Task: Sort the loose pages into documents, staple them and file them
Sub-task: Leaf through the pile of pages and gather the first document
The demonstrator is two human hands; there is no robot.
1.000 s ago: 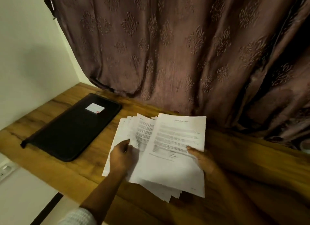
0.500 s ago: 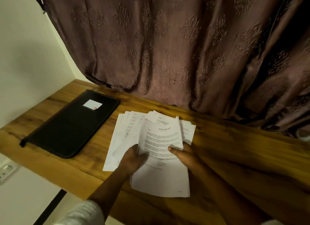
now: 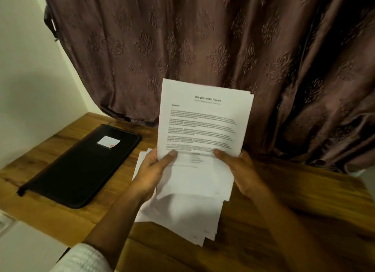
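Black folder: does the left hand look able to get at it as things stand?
Probably, once freed: the left hand grips the pages together with the right hand. The black folder lies flat to its left, only bare table between.

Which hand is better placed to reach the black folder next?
Left, probably. The black folder lies on the desk left of the left hand; the right hand would have to cross the pages both hands hold.
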